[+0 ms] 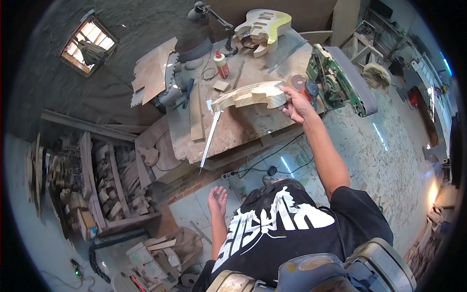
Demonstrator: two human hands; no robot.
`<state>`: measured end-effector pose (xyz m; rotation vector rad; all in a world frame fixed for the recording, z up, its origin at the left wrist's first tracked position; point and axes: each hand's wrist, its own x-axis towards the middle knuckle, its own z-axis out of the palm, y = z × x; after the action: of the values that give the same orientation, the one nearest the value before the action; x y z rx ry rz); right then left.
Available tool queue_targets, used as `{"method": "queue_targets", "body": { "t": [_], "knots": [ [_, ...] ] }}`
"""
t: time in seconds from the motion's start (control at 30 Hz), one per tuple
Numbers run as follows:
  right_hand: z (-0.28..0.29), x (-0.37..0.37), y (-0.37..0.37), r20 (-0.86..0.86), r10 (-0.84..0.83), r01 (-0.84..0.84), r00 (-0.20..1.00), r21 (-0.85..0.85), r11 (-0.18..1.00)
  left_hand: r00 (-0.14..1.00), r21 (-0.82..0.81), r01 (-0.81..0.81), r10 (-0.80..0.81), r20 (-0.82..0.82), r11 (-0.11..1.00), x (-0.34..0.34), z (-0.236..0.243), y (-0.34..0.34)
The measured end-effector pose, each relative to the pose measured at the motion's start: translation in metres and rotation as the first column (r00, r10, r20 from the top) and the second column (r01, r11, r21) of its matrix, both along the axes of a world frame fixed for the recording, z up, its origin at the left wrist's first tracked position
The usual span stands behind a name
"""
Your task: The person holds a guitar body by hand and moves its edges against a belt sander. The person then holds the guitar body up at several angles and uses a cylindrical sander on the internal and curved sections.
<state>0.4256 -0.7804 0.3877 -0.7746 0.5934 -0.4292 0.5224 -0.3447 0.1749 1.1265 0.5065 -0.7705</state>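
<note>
My right hand [296, 106] grips the right end of a pale, shaped wooden body piece [250, 96], seen edge-on over the workbench. A silver caliper [210, 134] lies slanting at the bench's front edge below the piece's left end. Just right of my right hand is a red-and-dark hand sander [310, 90]. My left hand [218, 199] hangs below the bench with fingers apart and loosely curved, holding nothing. Behind the piece are a small wood block [221, 85] and a glue bottle with a red cap [221, 64].
A green belt sander [335, 78] occupies the bench's [183, 148] right end. Guitar-shaped bodies [262, 27], a desk lamp [219, 22] and stacked sheets [151, 68] stand at the back. Wood racks [112, 190] are left; cables and a power strip [228, 175] lie on the floor.
</note>
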Motion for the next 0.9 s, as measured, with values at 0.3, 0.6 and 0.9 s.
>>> {"method": "queue_targets", "body": {
  "t": [0.3,0.6,0.9],
  "knots": [
    [-0.017,-0.017,-0.006,-0.021,0.001,-0.002,1.000,-0.014,1.000,0.999,-0.002,0.036,-0.036,-0.010,0.999,0.005,-0.002,-0.004],
    [-0.020,-0.044,0.005,0.028,0.107,-0.107,0.994,0.005,0.994,0.995,0.000,0.096,-0.096,-0.024,0.995,0.008,-0.001,-0.019],
    [-0.087,-0.086,0.046,-0.319,0.153,-0.136,0.935,0.076,0.988,0.988,0.014,0.153,-0.152,-0.026,0.988,0.006,-0.001,-0.036]
  ]
}}
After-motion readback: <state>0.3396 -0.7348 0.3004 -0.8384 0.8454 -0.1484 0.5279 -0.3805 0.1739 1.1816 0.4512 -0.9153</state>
